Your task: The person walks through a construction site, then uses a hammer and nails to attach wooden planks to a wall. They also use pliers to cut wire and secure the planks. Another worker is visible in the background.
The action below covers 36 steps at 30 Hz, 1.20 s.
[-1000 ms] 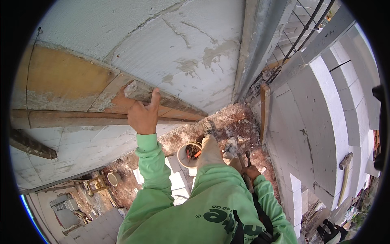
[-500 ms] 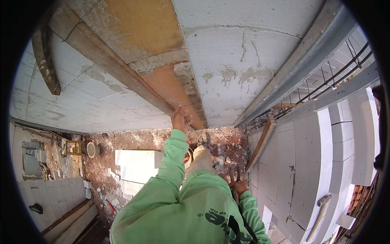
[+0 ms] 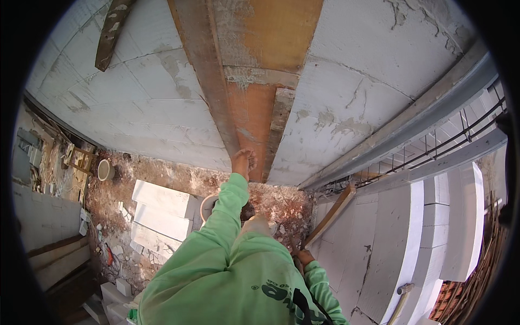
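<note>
My left hand (image 3: pixel 244 162) reaches forward to the lower end of a long wooden plank (image 3: pixel 208 70). Its fingers are curled in beside the plank's edge; what they grip, if anything, is too small to tell. The plank stands against an orange-brown formwork panel (image 3: pixel 250 111), and a shorter wood strip (image 3: pixel 281 116) runs along the panel's right side. Low by my waist on the right, my right hand (image 3: pixel 305 256) is closed around a dark hand tool (image 3: pixel 297 261), mostly hidden now; half a second ago it showed two prongs.
White block walls (image 3: pixel 336 103) flank the panel. A leaning timber (image 3: pixel 329 214), a metal beam (image 3: pixel 411 114) and a hammer (image 3: pixel 402 298) on blocks are at right. At left, white blocks (image 3: pixel 162 214) and a bucket (image 3: pixel 105 170) stand on rubble-strewn ground.
My view has swung, so the plank and panel now look more upright and the leaning timber sits further left. My left hand stays by the plank; the right hand's tool shows less.
</note>
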Tool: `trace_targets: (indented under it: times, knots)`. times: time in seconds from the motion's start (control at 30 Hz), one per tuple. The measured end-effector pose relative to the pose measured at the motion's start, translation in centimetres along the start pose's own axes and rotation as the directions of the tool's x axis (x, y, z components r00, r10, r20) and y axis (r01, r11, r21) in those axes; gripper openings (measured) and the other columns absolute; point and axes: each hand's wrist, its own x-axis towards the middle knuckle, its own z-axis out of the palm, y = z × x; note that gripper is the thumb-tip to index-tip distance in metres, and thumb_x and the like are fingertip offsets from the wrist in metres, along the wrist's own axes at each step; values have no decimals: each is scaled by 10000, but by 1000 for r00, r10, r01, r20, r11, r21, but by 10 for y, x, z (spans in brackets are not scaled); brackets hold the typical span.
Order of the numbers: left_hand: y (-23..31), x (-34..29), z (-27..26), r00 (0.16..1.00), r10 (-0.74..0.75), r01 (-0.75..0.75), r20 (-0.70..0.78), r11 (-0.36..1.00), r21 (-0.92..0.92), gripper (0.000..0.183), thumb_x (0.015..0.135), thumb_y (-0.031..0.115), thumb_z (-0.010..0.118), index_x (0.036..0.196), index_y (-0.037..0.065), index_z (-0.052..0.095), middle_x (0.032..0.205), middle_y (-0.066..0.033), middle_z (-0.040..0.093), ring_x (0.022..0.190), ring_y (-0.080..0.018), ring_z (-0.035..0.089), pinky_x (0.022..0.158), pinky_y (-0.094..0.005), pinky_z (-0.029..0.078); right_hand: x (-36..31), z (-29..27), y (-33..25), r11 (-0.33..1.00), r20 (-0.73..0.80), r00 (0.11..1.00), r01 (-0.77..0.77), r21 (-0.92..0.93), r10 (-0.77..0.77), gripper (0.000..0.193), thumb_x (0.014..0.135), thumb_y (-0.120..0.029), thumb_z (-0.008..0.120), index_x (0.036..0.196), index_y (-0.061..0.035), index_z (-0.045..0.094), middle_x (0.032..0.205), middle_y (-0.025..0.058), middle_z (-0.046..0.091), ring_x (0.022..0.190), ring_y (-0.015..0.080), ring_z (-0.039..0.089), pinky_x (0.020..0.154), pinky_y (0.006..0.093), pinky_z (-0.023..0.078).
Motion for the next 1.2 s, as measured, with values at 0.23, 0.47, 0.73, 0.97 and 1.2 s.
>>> trace_targets:
  times: [0.23,0.47,0.73,0.97,1.2]
  knots:
    - [-75,-46,-112,986,-149,162,-82,968,193,171,948,204,596,987,40,623,822,-59,652,636,-158,627,500,-299,499,32,10,-23,988,124,992,22,-154,-3,265,816,-222,705,830,42,696,778,132,685,652,218,624,601,351,490]
    - [-177,-143,-324,887,-356,431,-294,412,803,261,841,248,717,984,33,684,915,-68,709,761,-209,700,622,-372,568,41,57,-37,974,319,945,4,-226,70,229,812,-201,704,814,27,702,741,116,685,614,224,636,576,348,509]
    - [-210,-303,-454,640,-417,666,-645,720,195,296,880,245,634,1033,-8,646,848,-141,687,664,-278,662,599,-450,534,30,113,-4,936,306,945,-2,-351,117,212,758,-154,729,781,55,701,682,148,674,552,240,629,538,366,502]
    - [-237,-348,-457,599,-413,566,-686,824,-2,285,915,261,624,1066,19,619,939,-121,703,752,-261,684,663,-435,559,12,159,-58,908,403,868,-119,-402,292,132,849,-120,651,878,-8,587,686,70,575,567,164,552,502,302,467]
    - [-265,-367,-409,579,-345,225,-739,938,-262,223,892,261,655,911,40,628,809,-75,675,637,-202,649,555,-377,530,31,229,-117,720,383,730,-211,-661,566,139,887,-124,604,887,-52,486,697,38,523,571,147,515,519,278,456]
